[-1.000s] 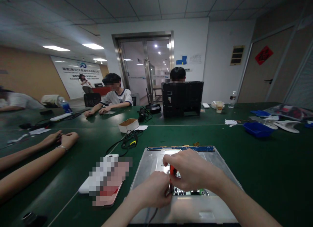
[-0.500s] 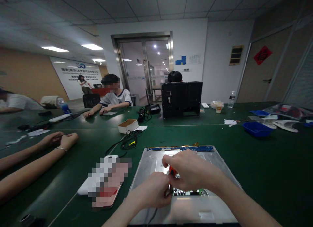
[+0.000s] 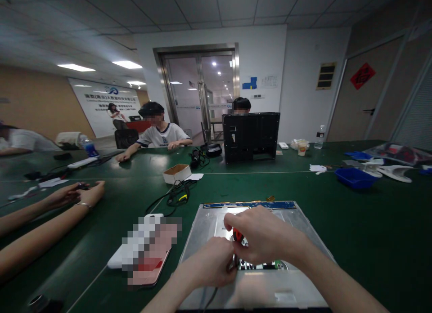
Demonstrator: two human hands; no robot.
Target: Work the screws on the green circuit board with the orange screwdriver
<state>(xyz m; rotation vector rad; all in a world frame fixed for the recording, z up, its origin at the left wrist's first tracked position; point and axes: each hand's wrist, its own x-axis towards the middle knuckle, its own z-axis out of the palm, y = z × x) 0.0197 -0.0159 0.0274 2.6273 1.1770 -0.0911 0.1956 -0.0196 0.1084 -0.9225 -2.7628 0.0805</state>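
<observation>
The right hand point(image 3: 270, 236) grips an orange-handled tool point(image 3: 238, 235), apparently working beside the circuit board point(image 3: 278, 265) on the silver panel point(image 3: 263, 289), near on the desk point(image 3: 371, 241). The left hand point(image 3: 214, 262) curls alongside, its hold hidden; the next move likely calls for steady alignment.

The green table point(image 3: 367, 241) carries metal panel point(image 3: 259, 283), box point(image 3: 183, 175), tray point(image 3: 357, 181).

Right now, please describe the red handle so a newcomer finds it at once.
On the green table, find the silver panel. Over it, the wearer's right hand holds the red handle, whose bright colour stands out from the bare metal and green circuit board.
</observation>
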